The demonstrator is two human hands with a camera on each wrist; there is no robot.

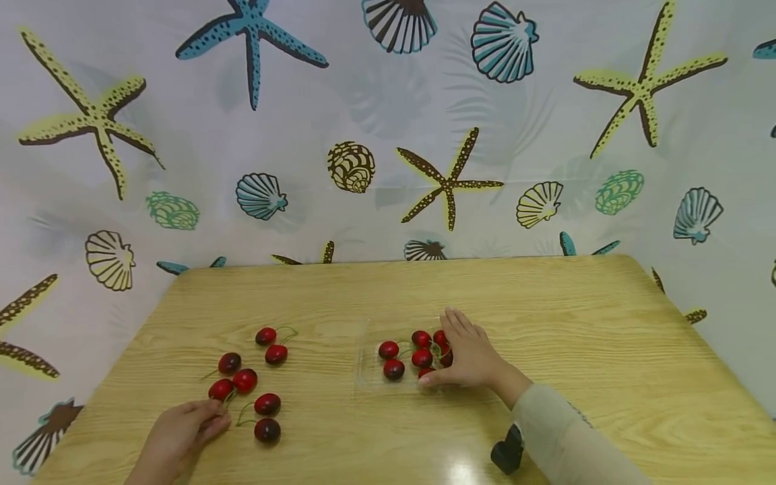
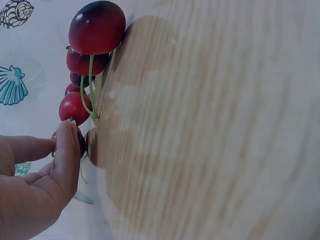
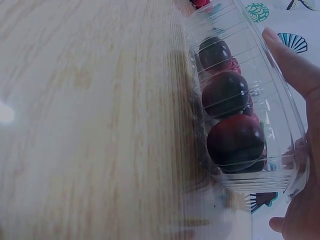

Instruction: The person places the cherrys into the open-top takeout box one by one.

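On the left of the table, my left hand (image 1: 184,431) pinches a cherry (image 2: 80,141) between thumb and fingertips, which partly hide it. Close by lie several more dark-red cherries (image 1: 245,381), most joined in pairs by green stems. A clear plastic container (image 1: 364,377) stands at the middle of the table with several cherries (image 1: 393,369) inside. My right hand (image 1: 469,353) grips that container at its right end, thumb at the near side and fingers at the far side. In the right wrist view, the dark cherries (image 3: 235,142) show through its ribbed wall.
The wooden table (image 1: 576,316) reaches back to a hanging cloth (image 1: 303,222) printed with starfish and shells. A small black object (image 1: 508,450) sits by the right sleeve (image 1: 570,431). Two cherries (image 1: 267,417) lie near the front, right of the left hand.
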